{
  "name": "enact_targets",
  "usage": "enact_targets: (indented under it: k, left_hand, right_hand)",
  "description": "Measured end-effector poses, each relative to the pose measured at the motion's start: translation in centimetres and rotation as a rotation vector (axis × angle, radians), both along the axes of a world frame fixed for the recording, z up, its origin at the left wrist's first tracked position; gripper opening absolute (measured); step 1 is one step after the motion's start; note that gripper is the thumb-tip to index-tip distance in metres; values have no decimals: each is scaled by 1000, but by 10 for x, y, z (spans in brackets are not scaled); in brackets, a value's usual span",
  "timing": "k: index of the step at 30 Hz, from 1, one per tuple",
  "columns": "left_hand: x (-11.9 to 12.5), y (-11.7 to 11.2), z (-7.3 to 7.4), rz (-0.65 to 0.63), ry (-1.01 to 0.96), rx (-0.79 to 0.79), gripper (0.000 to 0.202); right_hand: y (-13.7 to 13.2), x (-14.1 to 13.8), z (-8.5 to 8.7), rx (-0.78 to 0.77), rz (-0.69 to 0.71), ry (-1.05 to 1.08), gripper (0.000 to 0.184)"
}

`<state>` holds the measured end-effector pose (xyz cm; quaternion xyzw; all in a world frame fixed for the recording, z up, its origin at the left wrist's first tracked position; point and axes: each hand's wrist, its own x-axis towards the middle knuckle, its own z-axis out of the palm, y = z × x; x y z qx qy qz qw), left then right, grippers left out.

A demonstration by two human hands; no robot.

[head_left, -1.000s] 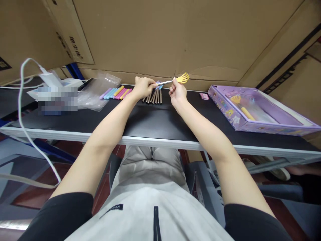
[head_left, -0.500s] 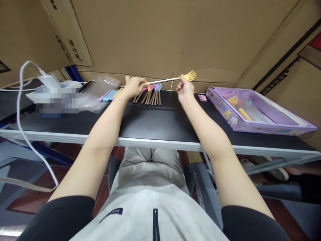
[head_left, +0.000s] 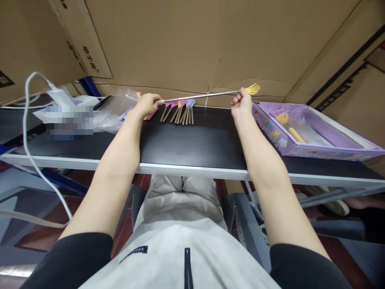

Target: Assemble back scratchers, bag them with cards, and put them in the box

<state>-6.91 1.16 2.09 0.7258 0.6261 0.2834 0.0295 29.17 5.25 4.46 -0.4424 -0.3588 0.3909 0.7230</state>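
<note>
A telescopic back scratcher (head_left: 201,96) with a yellow hand-shaped head stretches nearly level between my two hands above the table. My left hand (head_left: 148,105) is closed around its handle end, mostly hiding it. At the other end, my right hand (head_left: 243,103) pinches the rod just below the yellow claw. Under the rod lie several back scratcher heads (head_left: 182,112) in pink, yellow and blue, their short metal rods pointing toward me. Coloured handles (head_left: 152,115), partly covered by my left hand and forearm, lie beside a clear plastic bag (head_left: 112,114).
On the right of the black table (head_left: 192,144) stands an open purple box (head_left: 313,150) holding a yellow back scratcher. A white charger (head_left: 61,97) with a cable sits at the left. Cardboard (head_left: 192,44) walls off the back. Part of the left side is blurred out.
My hands have moved apart, the left one leftward and the right one rightward. The back scratcher's rod between them has become much longer.
</note>
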Motion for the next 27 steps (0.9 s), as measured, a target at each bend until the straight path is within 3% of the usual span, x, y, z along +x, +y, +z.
enact_targets:
  k: [4, 11, 15, 22, 27]
  left_hand:
    - [6, 2, -3, -43, -15, -15, 21]
    - [51, -8, 3, -171, -5, 60, 26]
    - [76, -15, 2, -232, 15, 75, 25]
    - [93, -25, 3, -219, -30, 16, 27]
    - [108, -32, 1, -232, -329, -108, 34]
  right_hand:
    - [-8, -12, 1, 6, -42, 119, 64]
    - [-41, -72, -13, -84, 204, 10, 55]
    - [-57, -99, -21, -91, 259, -109, 58]
    - [-63, -101, -15, -128, 233, -60, 54]
    - [-67, -103, -17, -129, 239, -219, 39]
